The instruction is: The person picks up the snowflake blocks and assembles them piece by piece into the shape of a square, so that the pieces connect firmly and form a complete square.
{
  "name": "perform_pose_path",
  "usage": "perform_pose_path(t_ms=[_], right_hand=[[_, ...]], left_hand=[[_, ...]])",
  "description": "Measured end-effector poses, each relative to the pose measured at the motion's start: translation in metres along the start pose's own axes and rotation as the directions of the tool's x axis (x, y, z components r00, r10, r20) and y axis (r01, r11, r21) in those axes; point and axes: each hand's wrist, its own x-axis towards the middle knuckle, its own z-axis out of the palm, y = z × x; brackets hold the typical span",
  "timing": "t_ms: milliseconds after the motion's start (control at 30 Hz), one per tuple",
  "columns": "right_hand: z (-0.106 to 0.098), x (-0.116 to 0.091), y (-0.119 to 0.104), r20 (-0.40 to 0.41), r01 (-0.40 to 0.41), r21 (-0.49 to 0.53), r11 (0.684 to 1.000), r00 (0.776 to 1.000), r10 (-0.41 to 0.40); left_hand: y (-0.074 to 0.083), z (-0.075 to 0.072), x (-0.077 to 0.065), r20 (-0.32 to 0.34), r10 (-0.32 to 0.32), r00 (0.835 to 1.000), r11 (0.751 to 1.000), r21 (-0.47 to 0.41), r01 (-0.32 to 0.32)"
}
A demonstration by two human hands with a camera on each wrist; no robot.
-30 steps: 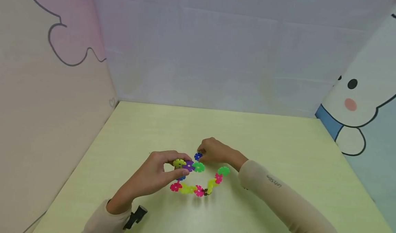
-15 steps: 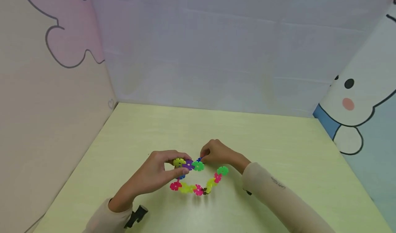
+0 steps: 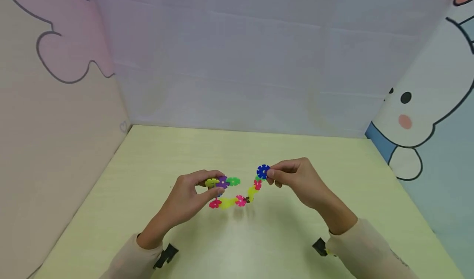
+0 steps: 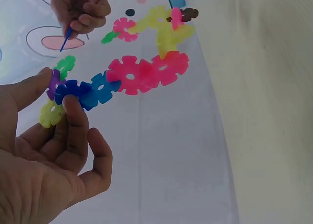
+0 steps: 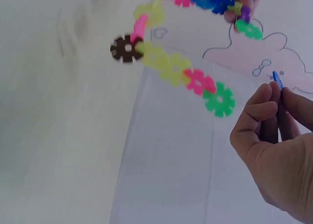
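Observation:
My left hand [image 3: 196,192] pinches a chain of interlocked plastic snowflake discs near one end, around its purple disc [image 3: 223,182]. From there the chain curves through blue, pink [image 4: 131,76], yellow and brown [image 5: 127,48] discs to a green disc [image 5: 219,99] at the other end. A second green disc [image 3: 233,181] forms the end beside my left fingers. Between thumb and fingertips, my right hand [image 3: 301,180] pinches a single dark blue disc [image 3: 263,171]. In the right wrist view this disc is edge-on and apart from the chain.
Beneath the hands lies a pale yellow table [image 3: 185,151]. A light fabric wall [image 3: 237,73] rises behind it, with printed cartoon side panels [image 3: 403,118] left and right. Black wrist devices [image 3: 166,255] sit by the sleeves.
My right hand has moved right and up with the dark blue disc, away from the left end of the chain. My left hand keeps its grip and the chain is raised slightly in view.

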Motion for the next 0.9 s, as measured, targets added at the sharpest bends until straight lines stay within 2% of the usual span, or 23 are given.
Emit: perform_pose_path(t_ms=[133,233,333,533,667,900], right_hand=[[0.01,-0.013,-0.006,0.068,-0.093,0.144,0.985,0.994,0.084],[0.018,-0.018,-0.006,0.062,-0.141,0.227,0.964,0.989,0.13],[0.021,-0.021,-0.007,0.034,-0.157,0.268,0.951,0.988,0.154],[0.022,-0.026,-0.007,0.024,-0.171,0.285,0.943,0.985,0.171],[0.02,-0.027,-0.006,0.051,-0.168,0.264,0.95,0.986,0.16],[0.016,-0.028,-0.006,0.097,-0.152,0.216,0.964,0.986,0.133]], left_hand=[[0.006,0.004,0.005,-0.021,0.003,1.0,1.0,0.02,-0.003],[0.011,0.01,0.008,0.008,0.016,1.0,0.999,0.032,-0.016],[0.014,0.015,0.01,0.024,0.048,0.999,0.998,0.04,-0.049],[0.018,0.021,0.013,0.029,0.092,0.995,0.995,0.027,-0.093],[0.018,0.023,0.013,0.039,0.106,0.994,0.994,0.032,-0.107],[0.018,0.027,0.014,0.059,0.168,0.984,0.985,0.018,-0.169]])
